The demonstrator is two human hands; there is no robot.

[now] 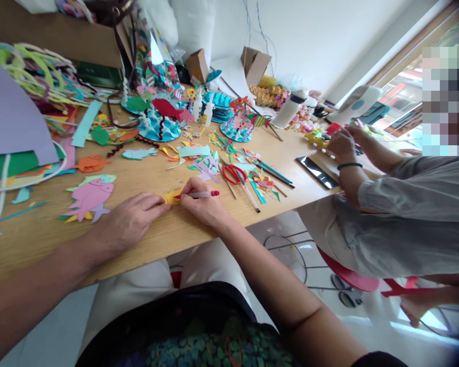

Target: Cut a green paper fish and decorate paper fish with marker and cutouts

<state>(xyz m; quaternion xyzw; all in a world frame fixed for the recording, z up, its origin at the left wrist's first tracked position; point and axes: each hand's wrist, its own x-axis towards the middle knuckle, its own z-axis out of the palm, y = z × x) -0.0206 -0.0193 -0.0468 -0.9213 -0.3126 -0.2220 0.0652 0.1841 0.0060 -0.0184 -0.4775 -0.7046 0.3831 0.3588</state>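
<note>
My left hand (132, 219) lies on the wooden table with its fingertips pressed on a small yellow patterned paper piece (171, 197). In my right hand (201, 204) is a red-capped pen (204, 194), pinched between thumb and fingers, its tip over the yellow piece. Part of that piece is hidden under my fingers. To the left lie pink and green paper fish (94, 193). Red-handled scissors (234, 175) and another pen (251, 197) rest right of my right hand, among paper scraps.
Blue-based fish decorations (159, 128), glue bottles (207, 112) and a white bottle (289, 108) stand farther back. A black phone (315, 172) lies at right, near another person's hands (344, 142). Coloured paper sheets (19, 117) pile up at far left.
</note>
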